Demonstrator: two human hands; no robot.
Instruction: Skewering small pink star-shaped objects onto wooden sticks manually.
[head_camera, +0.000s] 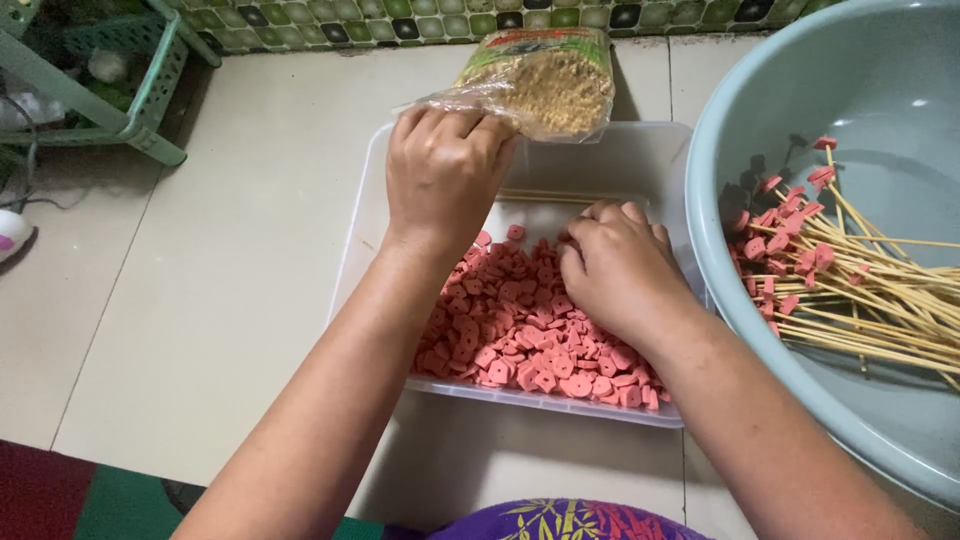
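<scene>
floor: pale beige tiles (230, 230) with thin grout lines | wall base: strip of small green mosaic tiles (420, 20) along the top edge | furniture: light green plastic rack (130, 90) at upper left | bottom left: red and green mat (70, 495) | light: soft, even

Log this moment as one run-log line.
left hand: on skewer bundle | right hand: in pink slices | tub | basin
</scene>
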